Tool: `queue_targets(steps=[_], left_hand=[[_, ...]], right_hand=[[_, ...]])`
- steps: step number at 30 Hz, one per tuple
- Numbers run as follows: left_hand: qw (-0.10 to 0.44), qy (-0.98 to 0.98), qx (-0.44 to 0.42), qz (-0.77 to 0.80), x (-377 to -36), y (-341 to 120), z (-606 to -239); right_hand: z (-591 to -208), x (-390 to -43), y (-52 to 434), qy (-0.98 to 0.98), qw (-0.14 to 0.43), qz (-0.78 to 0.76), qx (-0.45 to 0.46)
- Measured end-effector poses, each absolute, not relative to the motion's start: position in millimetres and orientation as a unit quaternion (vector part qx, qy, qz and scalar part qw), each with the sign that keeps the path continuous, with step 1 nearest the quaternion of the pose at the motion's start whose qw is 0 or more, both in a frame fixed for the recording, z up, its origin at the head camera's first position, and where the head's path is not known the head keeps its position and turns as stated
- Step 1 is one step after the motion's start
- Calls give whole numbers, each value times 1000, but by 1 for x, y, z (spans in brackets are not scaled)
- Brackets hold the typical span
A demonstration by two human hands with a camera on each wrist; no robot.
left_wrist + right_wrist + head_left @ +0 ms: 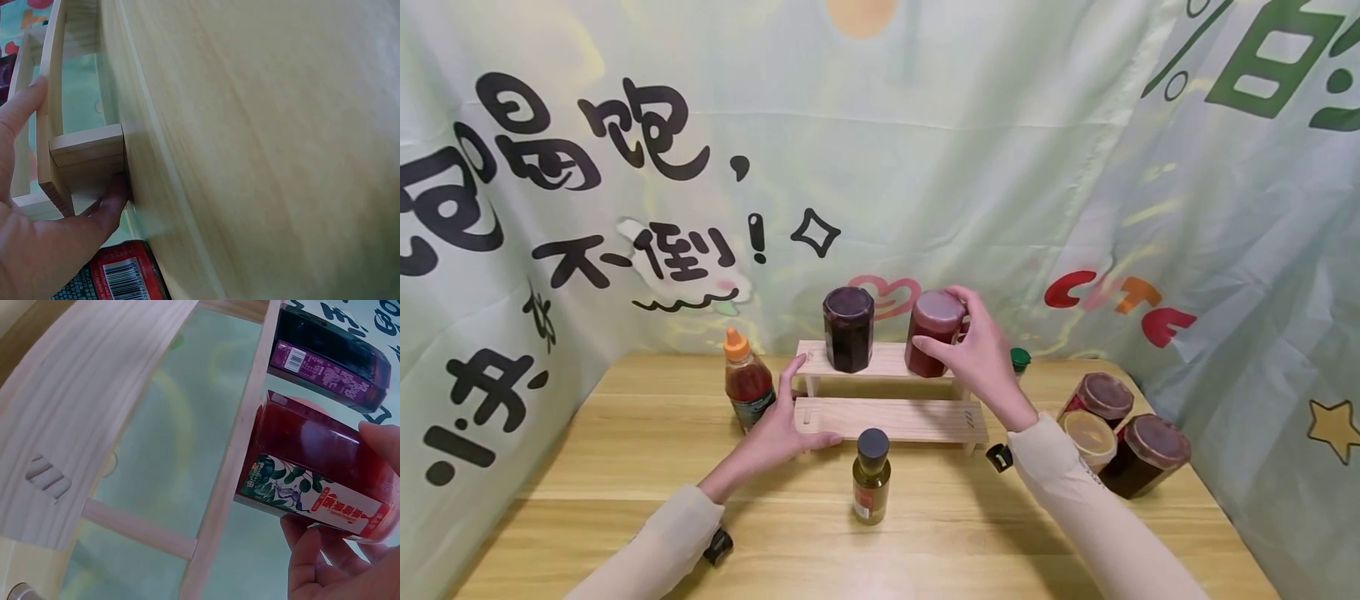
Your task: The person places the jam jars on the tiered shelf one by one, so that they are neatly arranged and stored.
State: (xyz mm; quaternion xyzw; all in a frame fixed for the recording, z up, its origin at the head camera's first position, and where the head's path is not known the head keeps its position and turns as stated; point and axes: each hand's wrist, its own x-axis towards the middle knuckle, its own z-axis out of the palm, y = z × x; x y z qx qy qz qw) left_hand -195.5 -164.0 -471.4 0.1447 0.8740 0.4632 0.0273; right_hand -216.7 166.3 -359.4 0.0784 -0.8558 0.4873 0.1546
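**Red jar held at the top step of the rack**

The right hand (981, 354) was wrapped round the red jar (931, 333), its fingers (381, 440) curled over the lid end and thumb against the side, so the jar was firmly grasped. The jar stood at the right part of the upper step of the wooden rack (895, 417), just beside the dark jar (847, 328) already standing there. In the right wrist view the red jar's base met the edge of the step; whether it sat fully on the board could not be told.

The left hand (782, 429) steadied the rack at its left end, thumb up along the side and fingers (112, 200) pressed against the foot block, gripping the frame rather than lying slack.

Risks, as a judgement: the step is narrow, and a base overhanging its front edge could tip the jar down onto the lower step or the desk (625, 467). A nudge sideways could knock the dark jar. The small oil bottle (872, 475) stood just in front of the rack, under the right forearm's path, and could be toppled by a sleeve. The sauce bottle (747, 382) stood close by the left hand.
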Motion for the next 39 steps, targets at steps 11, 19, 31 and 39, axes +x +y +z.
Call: queue_targets(steps=[11, 19, 31, 39], left_hand=[[24, 873, 146, 465, -196, -162, -472], [22, 876, 147, 458, -196, -162, -474], [19, 877, 146, 457, -195, -161, -472], [17, 878, 145, 455, -194, -162, -472]], right_hand=[[-360, -223, 158, -873, 157, 459, 51], [-365, -221, 156, -875, 173, 449, 52], [-363, -213, 159, -867, 140, 475, 59], [-361, -190, 172, -851, 124, 507, 53]])
